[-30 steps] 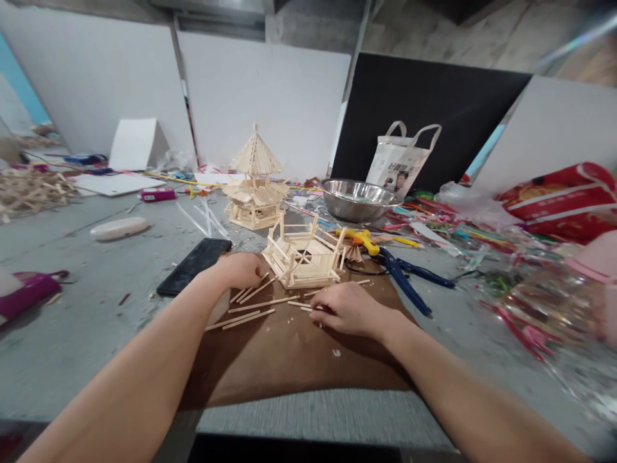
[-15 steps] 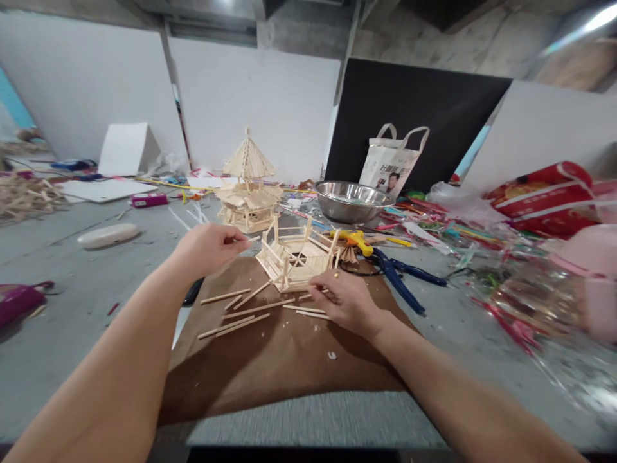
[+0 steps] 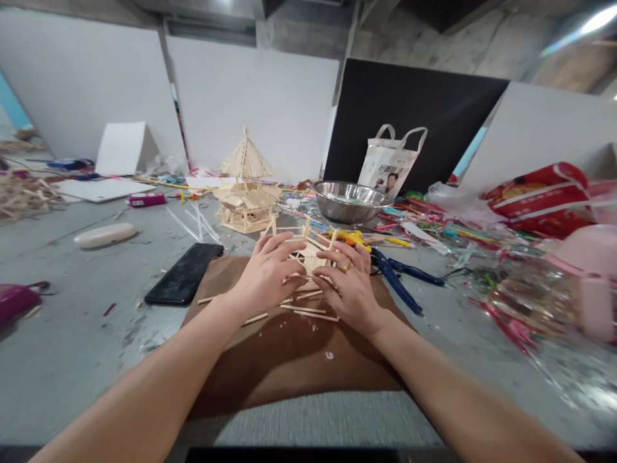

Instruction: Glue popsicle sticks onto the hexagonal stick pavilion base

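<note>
A small hexagonal stick model with low railings and corner posts sits on a brown sheet. My left hand curls round its left side, fingers bent over the railing. From the right, my right hand, with a ring on one finger, grips the opposite side. Both hands cover parts of the model, and whether a loose stick is also between the fingers is hidden. Several loose wooden sticks lie in front of it, some under my left hand. Behind stands a taller stick pavilion with a pointed roof.
A black phone lies left of the sheet. To the right are a tool with dark blue handles and a yellow tool. Farther back stand a metal bowl and a white bag. A pink-lidded clear container is far right.
My left hand lifted a stick from beside the phone, then moved right to the model's left side. My right hand rose from the loose sticks to the model's right side.
</note>
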A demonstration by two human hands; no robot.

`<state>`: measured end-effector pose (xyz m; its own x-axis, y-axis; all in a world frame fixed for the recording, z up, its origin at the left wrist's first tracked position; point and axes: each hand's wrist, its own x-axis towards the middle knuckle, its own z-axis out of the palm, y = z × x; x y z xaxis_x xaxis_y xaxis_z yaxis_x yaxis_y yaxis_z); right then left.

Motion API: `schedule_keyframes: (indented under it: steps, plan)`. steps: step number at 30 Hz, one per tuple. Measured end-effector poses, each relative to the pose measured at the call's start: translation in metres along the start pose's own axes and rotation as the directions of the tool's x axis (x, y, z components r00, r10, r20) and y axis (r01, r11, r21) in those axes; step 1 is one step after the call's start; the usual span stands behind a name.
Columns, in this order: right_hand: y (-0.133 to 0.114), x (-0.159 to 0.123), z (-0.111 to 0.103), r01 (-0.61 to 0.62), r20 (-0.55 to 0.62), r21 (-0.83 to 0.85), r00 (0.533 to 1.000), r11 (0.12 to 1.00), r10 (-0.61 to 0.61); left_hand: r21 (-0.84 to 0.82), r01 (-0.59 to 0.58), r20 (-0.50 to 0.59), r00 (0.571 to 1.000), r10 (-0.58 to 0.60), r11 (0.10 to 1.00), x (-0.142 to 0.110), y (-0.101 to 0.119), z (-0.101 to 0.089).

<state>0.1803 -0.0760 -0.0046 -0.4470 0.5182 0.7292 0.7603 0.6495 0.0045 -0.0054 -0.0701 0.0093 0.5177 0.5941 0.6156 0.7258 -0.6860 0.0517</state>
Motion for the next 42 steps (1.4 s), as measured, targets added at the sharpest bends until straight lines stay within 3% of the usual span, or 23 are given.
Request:
schedule_keyframes:
  steps: [4,7,12,30,42]
  plan:
    - [0.011,0.000,0.005,-0.069,-0.006,0.022,0.998,0.997,0.069,-0.040,0.134,0.012,0.991,-0.134,0.990,-0.002,-0.017,0.004]
    - [0.020,-0.001,0.009,-0.103,-0.005,0.022,0.995,0.994,0.103,-0.053,0.231,0.102,0.969,-0.225,0.972,-0.004,-0.030,0.009]
    - [0.030,-0.003,0.016,-0.118,-0.020,0.019,0.993,0.993,0.119,-0.073,0.271,0.206,0.946,-0.251,0.960,-0.008,-0.037,0.017]
    - [0.036,-0.004,0.022,-0.044,-0.028,-0.026,0.999,0.999,0.043,-0.147,0.333,0.160,0.937,-0.310,0.932,-0.005,-0.034,0.023]
    - [0.035,-0.001,0.025,-0.071,-0.027,-0.002,0.997,0.997,0.071,-0.195,0.370,0.153,0.926,-0.344,0.908,-0.005,-0.035,0.027]
